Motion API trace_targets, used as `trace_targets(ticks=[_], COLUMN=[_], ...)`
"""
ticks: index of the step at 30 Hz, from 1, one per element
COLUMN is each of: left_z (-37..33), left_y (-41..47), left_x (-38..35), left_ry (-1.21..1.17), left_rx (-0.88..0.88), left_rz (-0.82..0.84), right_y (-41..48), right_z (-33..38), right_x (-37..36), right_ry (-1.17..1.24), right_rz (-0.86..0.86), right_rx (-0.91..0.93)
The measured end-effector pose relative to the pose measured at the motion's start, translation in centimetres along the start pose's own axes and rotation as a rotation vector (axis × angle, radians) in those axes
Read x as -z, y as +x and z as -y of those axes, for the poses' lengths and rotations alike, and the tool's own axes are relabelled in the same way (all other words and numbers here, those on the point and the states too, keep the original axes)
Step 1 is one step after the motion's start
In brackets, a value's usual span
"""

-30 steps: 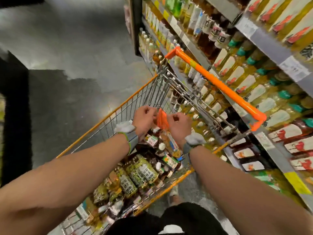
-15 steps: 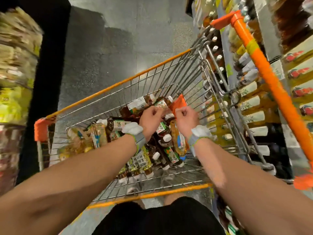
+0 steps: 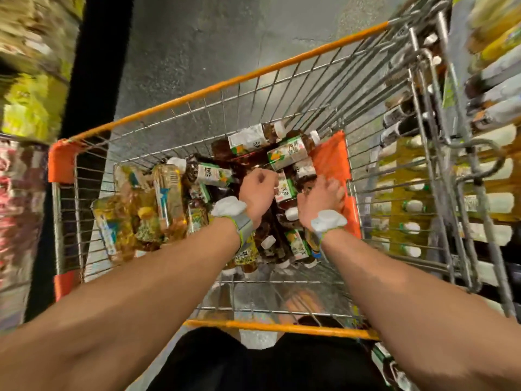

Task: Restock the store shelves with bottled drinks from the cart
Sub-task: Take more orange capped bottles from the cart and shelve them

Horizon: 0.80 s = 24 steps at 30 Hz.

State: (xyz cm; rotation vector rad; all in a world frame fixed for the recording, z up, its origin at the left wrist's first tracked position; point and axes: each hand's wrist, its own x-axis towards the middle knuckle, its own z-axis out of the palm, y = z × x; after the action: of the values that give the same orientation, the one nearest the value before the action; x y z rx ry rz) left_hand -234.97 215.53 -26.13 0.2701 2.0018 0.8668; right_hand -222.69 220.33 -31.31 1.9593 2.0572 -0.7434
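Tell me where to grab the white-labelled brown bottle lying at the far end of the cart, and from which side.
Grip the white-labelled bottle around its labelled middle, coming down from above. It lies on its side atop the heap, white cap to the right, so its barrel is exposed; the cart's far wire wall stands close behind, probably crowding that side.

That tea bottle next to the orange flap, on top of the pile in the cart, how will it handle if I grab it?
The tea bottle looks full of dark liquid, so probably heavy for its size. It lies sideways on other bottles, so a push would likely roll it. Its glossy label may be slippery.
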Motion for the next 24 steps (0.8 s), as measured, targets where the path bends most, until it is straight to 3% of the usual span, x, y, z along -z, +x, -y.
trace_targets(ticks=[10, 19, 24], left_z=[0.8, 1.6, 3.2], left_y=[-0.6, 0.7, 2.8], left_x=[3.7, 10.1, 15.0], left_ry=[-0.007, 0.113, 0.244], left_rx=[0.01, -0.014, -0.028], left_rz=[-0.06, -0.223, -0.285], right_y=[-1.0, -6.3, -9.3], right_z=[0.6, 8.1, 14.3], right_x=[-1.9, 3.5, 3.9], right_ry=[0.108, 0.059, 0.168], right_rz=[-0.004, -0.089, -0.183], right_rx=[-0.127, 0.308, 0.444])
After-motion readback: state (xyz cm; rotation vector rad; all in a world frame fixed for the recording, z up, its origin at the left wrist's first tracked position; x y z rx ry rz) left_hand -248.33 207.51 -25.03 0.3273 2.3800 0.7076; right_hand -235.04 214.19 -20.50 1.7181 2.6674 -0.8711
